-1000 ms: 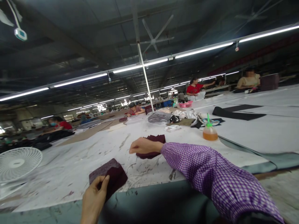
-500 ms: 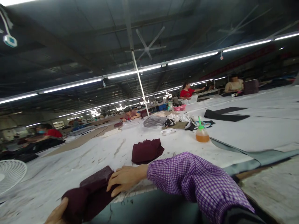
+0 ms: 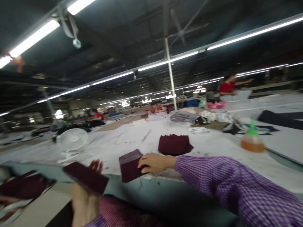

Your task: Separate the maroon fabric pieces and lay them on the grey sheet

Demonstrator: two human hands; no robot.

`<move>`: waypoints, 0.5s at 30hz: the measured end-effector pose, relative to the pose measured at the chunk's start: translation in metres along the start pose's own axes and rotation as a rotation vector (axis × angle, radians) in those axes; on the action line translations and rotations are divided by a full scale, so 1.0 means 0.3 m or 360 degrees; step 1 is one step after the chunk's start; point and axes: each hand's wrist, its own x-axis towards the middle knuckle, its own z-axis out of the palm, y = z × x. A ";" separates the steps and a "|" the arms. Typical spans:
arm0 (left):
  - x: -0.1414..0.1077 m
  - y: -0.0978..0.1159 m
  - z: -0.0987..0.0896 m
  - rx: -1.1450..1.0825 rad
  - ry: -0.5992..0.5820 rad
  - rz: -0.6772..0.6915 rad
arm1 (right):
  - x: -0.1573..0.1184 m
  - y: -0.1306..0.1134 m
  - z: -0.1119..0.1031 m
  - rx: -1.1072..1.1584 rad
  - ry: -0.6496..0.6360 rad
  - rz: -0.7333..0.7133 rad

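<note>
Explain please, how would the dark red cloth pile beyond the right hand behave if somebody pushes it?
The cloth pile would probably slide, not roll, as it lies low and broad on the white table. Its jagged edge suggests several layers, which may shift apart.

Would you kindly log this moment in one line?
left hand: holds maroon rectangular cloth piece | right hand: touches second maroon rectangular cloth piece

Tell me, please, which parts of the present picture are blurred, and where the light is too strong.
In the head view, the left hand and the maroon piece over it are smeared; in that head view, the right hand looks clearer, the green-topped bottle is soft, and the ceiling lamps at upper left glare white.
</note>
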 end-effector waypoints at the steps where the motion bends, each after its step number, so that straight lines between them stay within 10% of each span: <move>1: -0.010 -0.004 -0.005 -0.0047 0.0107 -0.0026 | 0.001 -0.001 -0.003 0.0052 0.0015 -0.0002; 6: -0.036 -0.026 0.096 -0.0875 0.0597 -0.0303 | 0.019 0.003 -0.026 0.0207 -0.0017 -0.0027; 11: -0.053 -0.023 0.124 0.0010 0.0650 -0.0090 | 0.013 -0.049 -0.087 0.0845 0.0084 0.0483; 15: -0.071 0.026 0.119 0.0668 0.0766 0.0212 | -0.008 -0.110 -0.150 0.1699 -0.0308 0.0451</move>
